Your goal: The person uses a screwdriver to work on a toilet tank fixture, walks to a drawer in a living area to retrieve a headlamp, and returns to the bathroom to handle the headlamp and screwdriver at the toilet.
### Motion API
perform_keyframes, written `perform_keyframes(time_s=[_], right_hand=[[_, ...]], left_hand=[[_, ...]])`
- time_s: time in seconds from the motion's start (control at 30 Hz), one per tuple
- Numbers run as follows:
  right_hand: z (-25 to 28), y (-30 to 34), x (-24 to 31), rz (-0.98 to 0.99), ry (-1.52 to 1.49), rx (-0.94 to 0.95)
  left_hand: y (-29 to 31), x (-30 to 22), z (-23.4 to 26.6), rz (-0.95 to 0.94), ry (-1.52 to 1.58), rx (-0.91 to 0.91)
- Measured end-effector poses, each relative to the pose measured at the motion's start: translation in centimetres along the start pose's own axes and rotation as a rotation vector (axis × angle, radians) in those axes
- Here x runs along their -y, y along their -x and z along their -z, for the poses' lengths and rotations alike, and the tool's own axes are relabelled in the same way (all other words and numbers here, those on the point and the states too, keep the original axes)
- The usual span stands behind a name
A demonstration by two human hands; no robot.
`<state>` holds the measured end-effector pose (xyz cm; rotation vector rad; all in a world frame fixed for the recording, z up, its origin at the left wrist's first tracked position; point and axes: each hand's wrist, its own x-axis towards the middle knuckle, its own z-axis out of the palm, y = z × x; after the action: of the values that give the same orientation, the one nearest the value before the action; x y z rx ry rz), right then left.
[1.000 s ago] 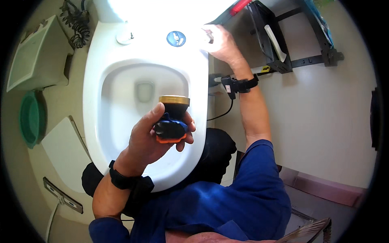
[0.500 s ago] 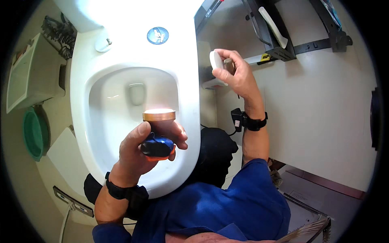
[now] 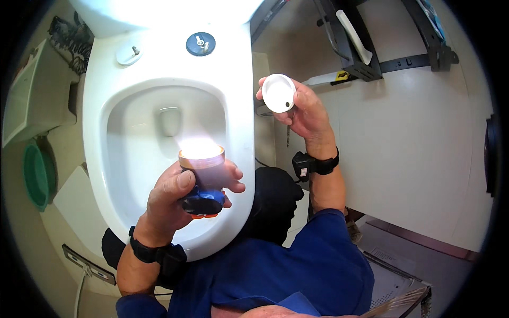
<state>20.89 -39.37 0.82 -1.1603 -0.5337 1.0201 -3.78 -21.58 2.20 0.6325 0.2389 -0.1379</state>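
Observation:
My left hand (image 3: 167,196) is wrapped round a lit flashlight (image 3: 204,172) with a gold-coloured rim and a blue and black lower part. Its bright end points up and away from me, over the white toilet bowl (image 3: 101,153). To the right of the bowl, my right hand (image 3: 310,114) grips a round white cap (image 3: 275,94) by its edge. The cap's hollow side faces me and shows a small dark hole. A thin dark rod (image 3: 288,137) sticks out below that hand; what it belongs to is hidden.
Behind the bowl opening lie a black disc (image 3: 193,49) with metal hardware on it and a white round cap (image 3: 124,56) with a bolt. A green basin (image 3: 38,175) and a pale bin (image 3: 42,100) stand left. A black rack (image 3: 366,63) is at the upper right.
My right hand has turned the white cap from edge-on to show its hollow side. The flashlight's beam looks brighter now. The whole view has shifted slightly.

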Motion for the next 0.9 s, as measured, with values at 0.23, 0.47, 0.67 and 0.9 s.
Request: perform_keyframes(time_s=[0.23, 0.47, 0.67, 0.9], right_hand=[[-5.9, 1.0, 2.4, 0.208, 1.075, 0.002], [-8.9, 1.9, 2.6, 0.285, 1.253, 0.134], [-6.6, 1.1, 2.7, 0.212, 0.961, 0.131], [0.7, -3.9, 0.0, -0.026, 1.023, -0.484]], left_hand=[[-0.1, -0.6, -0.5, -0.048, -0.023, -0.010], [0.3, -0.4, -0.8, -0.069, -0.012, -0.046], [0.0, 0.2, 0.6, -0.076, 0.046, 0.031], [-0.2, 0.1, -0.1, -0.156, -0.011, -0.082]])
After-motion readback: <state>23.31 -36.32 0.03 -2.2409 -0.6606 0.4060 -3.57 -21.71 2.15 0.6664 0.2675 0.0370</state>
